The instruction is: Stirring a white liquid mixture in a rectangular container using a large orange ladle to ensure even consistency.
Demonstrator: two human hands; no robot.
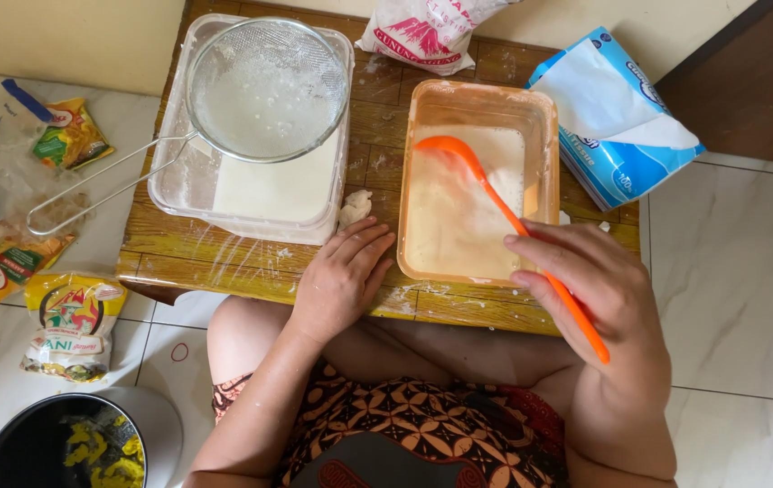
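Your right hand (599,289) was closed around the handle of the orange ladle (513,217), fingers curled over the top of it and the thumb pressed against the underside, so the grip was narrow and firm. The handle ran up and to the left from your fist, and the ladle's bowl sat in the white batter at the far side of the orange rectangular tub (481,185), which stood on the low wooden table (251,267) in front of your knees.

Your left hand (341,276) held nothing. It lay palm down on the table, fingers loosely spread and pointing toward the near left corner of the tub, the fingertips (377,239) just beside its wall; whether they touched it could not be told. A small lump of white dough (355,208) lay just beyond those fingers.

To the left stood a clear plastic container (178,181) with white liquid, a metal mesh strainer (264,90) resting across its rim. A blue tissue pack (617,122) lay at the table's right end, and a white flour bag (427,32) at the far edge.
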